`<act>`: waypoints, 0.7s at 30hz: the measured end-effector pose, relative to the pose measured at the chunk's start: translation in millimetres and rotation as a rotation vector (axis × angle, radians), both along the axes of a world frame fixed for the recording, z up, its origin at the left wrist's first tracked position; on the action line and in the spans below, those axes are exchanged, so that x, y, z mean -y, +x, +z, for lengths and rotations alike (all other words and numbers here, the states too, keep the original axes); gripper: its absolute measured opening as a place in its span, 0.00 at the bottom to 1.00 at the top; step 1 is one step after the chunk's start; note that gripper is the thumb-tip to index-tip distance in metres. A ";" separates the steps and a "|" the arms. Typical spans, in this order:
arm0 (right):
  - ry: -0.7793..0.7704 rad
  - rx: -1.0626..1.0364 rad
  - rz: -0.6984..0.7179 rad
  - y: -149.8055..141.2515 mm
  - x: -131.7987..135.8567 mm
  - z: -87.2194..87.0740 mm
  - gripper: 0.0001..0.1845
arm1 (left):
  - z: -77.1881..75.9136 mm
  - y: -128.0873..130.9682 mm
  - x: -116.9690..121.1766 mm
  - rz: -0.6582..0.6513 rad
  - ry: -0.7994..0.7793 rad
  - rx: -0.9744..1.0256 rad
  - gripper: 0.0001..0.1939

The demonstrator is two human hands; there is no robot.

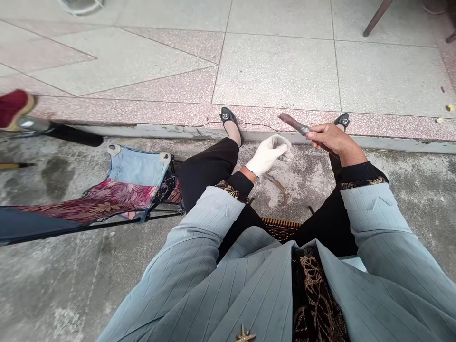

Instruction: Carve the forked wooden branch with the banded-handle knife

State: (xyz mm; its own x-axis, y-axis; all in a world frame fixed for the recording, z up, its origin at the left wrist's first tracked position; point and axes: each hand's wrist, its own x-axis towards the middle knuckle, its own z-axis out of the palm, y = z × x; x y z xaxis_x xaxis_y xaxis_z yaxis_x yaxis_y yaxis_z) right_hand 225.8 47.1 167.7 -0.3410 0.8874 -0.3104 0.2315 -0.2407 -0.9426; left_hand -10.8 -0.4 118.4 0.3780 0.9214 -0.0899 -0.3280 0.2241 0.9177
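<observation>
a speckled tiled floor in pale grey and pink (278,71) spreads beyond the grip of the right hand (333,137), its raised edge running below that grip, while rough grey concrete ground (124,275) lies lower, on the near side. nearer the body than the grip, a pale blue pinstriped jacket (256,285) covers the person's trunk and arms. well to the left of the grip stands a low folding chair of blue and red floral cloth (121,192). black trousers (210,161) spread to either side, with a brown woven wicker edge (281,230) between the thighs. the right hand is bare, its thumb and fingers clamped on a dark reddish-brown, narrow tool (292,123) bound with silvery wire; its long end points left and away from the grip. just left of the grip is the left hand (269,154) in a white knitted glove, apart from the tool, fingers curled; i cannot tell whether they close on anything. a flat black shoe with a metal ornament (228,116) rests left of the tool. on the concrete, nearer the body than the grip, lies a bent brown stick (280,185). smallest is a gold-toned starfish brooch (245,335) on the jacket.
</observation>
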 end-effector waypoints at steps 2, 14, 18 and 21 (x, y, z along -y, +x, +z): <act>0.006 0.046 0.002 0.8 2.8 -1.0 0.21 | 0.2 0.9 -0.6 0.024 -0.032 0.020 0.18; 0.239 -0.059 -0.193 -42.8 25.5 2.0 0.17 | -1.5 5.0 -0.9 0.061 -0.210 0.126 0.18; 0.345 0.320 -0.081 -48.8 24.9 1.1 0.10 | 2.5 7.3 3.4 0.058 -0.242 0.133 0.16; 0.395 0.519 -0.065 -51.3 22.4 -0.8 0.13 | 7.3 8.2 5.7 0.055 -0.258 0.124 0.15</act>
State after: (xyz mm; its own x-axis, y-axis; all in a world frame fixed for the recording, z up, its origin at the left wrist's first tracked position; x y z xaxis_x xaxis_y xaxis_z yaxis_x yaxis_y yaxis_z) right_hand 174.5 24.7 166.9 -0.1770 0.9820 -0.0663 0.6765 0.0725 -0.7328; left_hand -2.6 -6.1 125.7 0.3512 0.8935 -0.2797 -0.4526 0.4236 0.7847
